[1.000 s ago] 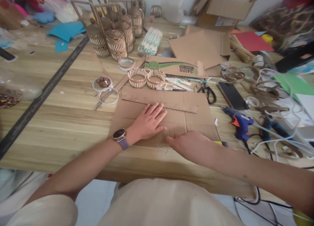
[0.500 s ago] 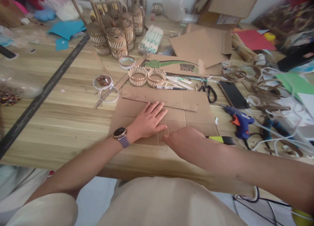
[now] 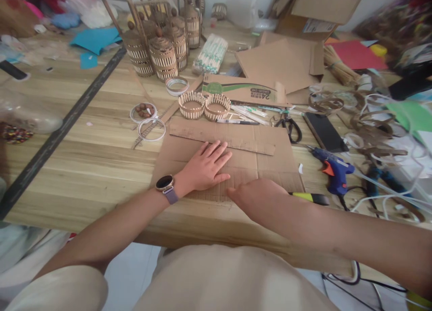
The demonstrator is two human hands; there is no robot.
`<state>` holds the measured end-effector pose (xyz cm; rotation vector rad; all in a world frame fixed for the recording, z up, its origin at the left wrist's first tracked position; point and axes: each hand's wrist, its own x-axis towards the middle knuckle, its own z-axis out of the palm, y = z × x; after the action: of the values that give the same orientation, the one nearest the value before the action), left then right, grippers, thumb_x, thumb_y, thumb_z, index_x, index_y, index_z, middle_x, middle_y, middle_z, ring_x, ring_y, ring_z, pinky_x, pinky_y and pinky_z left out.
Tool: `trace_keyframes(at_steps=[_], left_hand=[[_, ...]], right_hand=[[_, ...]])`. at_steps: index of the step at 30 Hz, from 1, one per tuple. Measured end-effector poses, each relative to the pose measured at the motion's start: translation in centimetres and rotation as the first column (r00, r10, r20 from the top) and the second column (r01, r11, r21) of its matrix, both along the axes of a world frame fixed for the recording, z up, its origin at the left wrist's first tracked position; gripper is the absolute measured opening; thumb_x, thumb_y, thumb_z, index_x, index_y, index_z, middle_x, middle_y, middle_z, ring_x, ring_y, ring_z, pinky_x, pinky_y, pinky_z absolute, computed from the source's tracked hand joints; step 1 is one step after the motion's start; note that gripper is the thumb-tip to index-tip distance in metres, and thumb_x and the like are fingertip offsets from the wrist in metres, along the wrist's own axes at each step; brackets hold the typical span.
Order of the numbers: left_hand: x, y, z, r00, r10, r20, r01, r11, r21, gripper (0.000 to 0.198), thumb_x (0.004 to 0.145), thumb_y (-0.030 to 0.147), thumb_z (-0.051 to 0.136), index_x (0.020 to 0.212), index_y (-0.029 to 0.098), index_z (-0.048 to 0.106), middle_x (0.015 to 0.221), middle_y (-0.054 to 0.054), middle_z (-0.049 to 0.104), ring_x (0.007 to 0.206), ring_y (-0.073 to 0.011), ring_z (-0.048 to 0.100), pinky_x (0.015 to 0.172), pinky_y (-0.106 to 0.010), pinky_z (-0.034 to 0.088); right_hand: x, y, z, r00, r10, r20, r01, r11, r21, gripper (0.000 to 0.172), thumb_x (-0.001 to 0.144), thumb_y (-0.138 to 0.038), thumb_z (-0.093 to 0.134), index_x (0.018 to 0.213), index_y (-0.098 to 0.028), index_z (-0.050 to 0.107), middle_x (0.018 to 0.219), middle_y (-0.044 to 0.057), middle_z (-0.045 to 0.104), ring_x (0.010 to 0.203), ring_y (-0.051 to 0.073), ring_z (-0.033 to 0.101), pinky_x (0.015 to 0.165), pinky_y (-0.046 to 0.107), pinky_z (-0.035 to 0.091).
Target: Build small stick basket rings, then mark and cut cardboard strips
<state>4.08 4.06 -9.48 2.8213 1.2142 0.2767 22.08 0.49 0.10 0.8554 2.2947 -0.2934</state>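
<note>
A flat sheet of brown cardboard [image 3: 270, 167] lies on the wooden table in front of me. Across its upper part rests a narrow cardboard strip [image 3: 249, 149] with a dark lower edge. My left hand [image 3: 209, 167], with a watch on the wrist, lies flat on the sheet, fingers spread, the fingertips at the strip. Close to its right, my right hand [image 3: 253, 195] is curled down at the sheet's near edge; what its fingers hold, if anything, is hidden. A yellow-green and black tool or marker [image 3: 310, 198] lies beside the right forearm.
Two slatted rings [image 3: 218, 107] stand behind the sheet, with a pen and black scissors [image 3: 293, 127] nearby. To the right are a phone [image 3: 326, 132], a blue glue gun [image 3: 335, 169] and cables. Lantern-like slatted cylinders [image 3: 163, 59] stand at the back left.
The view has shifted slightly, so the table items sit a little farther right. Both hands remain in nearly the same position on the cardboard.
</note>
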Motion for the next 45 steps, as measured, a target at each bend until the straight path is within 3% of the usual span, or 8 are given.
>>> trace_keyframes(at_steps=[5,15,25,33,39,45], left_hand=[[0.0,-0.1,0.0,1.000,0.002,-0.001,-0.002,1.000,0.011,0.070,0.102,0.059,0.036,0.151,0.011,0.041,0.161,-0.019,0.031,0.149,-0.0357,0.028,0.120,-0.053,0.020],[-0.1,-0.1,-0.1,1.000,-0.002,-0.005,0.002,1.000,0.024,0.070,0.101,0.060,0.035,0.151,0.011,0.041,0.161,-0.019,0.031,0.149,-0.0353,0.027,0.121,-0.053,0.019],[-0.1,-0.2,0.1,1.000,-0.002,-0.026,0.003,1.000,0.028,0.068,0.102,0.058,0.034,0.151,0.011,0.042,0.161,-0.019,0.031,0.149,-0.0354,0.027,0.121,-0.053,0.020],[0.1,-0.1,0.6,0.999,0.013,-0.047,-0.012,1.000,0.024,0.066,0.101,0.057,0.041,0.149,0.011,0.044,0.160,-0.021,0.032,0.148,-0.0371,0.030,0.119,-0.056,0.024],[1.1,-1.4,1.0,1.000,0.028,-0.011,-0.027,0.997,0.074,0.053,0.104,0.046,0.039,0.143,0.012,0.051,0.159,-0.021,0.034,0.149,-0.0372,0.028,0.119,-0.060,0.022],[1.4,-2.2,0.1,0.999,0.050,-0.012,-0.049,0.998,0.036,0.065,0.102,0.055,0.038,0.150,0.011,0.042,0.160,-0.021,0.032,0.149,-0.0374,0.026,0.118,-0.059,0.023]], right_hand=[[1.0,-0.1,-0.3,0.999,0.001,-0.044,0.000,1.000,0.014,0.057,0.067,0.007,0.064,0.118,-0.019,0.067,0.083,0.009,0.076,0.069,0.027,0.074,0.051,0.028,0.046],[1.2,0.0,0.6,0.998,0.036,0.047,-0.034,0.999,-0.035,0.054,0.075,0.008,0.055,0.124,-0.014,0.064,0.089,0.013,0.077,0.077,0.033,0.075,0.054,0.034,0.051],[2.5,-0.1,0.4,0.996,0.044,0.072,-0.046,0.999,0.022,0.050,0.075,0.008,0.056,0.118,-0.017,0.064,0.085,0.008,0.075,0.073,0.027,0.075,0.053,0.029,0.049],[2.7,-0.4,1.3,0.990,0.095,0.102,-0.098,0.995,0.023,0.050,0.074,0.008,0.060,0.118,-0.015,0.063,0.090,0.011,0.076,0.075,0.027,0.076,0.053,0.028,0.049],[1.7,-0.5,1.8,0.995,-0.004,0.101,0.003,1.000,0.007,0.045,0.080,0.008,0.056,0.118,-0.013,0.065,0.094,0.014,0.077,0.082,0.028,0.076,0.059,0.030,0.054],[1.7,-0.6,1.3,0.996,0.008,0.087,-0.008,1.000,0.004,0.052,0.079,0.007,0.059,0.127,-0.013,0.062,0.092,0.013,0.077,0.081,0.030,0.076,0.060,0.033,0.056]])
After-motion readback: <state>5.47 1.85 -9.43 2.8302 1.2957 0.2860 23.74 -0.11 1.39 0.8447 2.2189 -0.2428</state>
